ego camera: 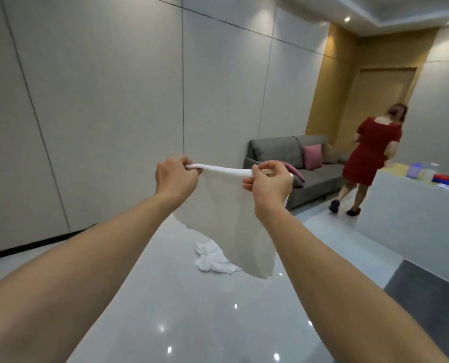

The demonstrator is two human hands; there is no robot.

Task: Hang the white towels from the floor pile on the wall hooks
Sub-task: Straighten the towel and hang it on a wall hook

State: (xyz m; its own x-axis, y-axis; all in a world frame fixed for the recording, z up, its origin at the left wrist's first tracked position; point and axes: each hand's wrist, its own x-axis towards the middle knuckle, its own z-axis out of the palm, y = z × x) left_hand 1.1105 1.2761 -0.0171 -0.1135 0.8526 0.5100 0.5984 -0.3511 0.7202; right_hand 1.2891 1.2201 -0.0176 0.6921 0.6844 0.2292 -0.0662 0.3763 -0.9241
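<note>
The head camera looks forward and down along two bare forearms stretched out in front of the person. Both hands hold one white towel (226, 213) up in the air by its top edge. The left hand (175, 179) has its fingers curled round the left end of that edge, bunching the cloth inside them. The right hand (269, 186) pinches the right end between the thumb and curled fingers. The top edge runs taut between the two hands, and the rest of the towel hangs down freely, its lower corner ending above the floor.

Below and behind the hanging towel, a pile of crumpled white towels (214, 259) lies on the glossy grey floor (192, 323), near the pale panelled wall (100, 100) on the left. No hooks can be made out on the wall.

Further back, a grey sofa (278, 150) stands against the wall with a pink cushion (313, 156) on it. A person in a red dress (370, 150) walks away beside a white counter (406, 205), which holds a translucent container (414, 170) and some small items too blurred to name. A yellow-toned door alcove (385, 82) sits behind.
</note>
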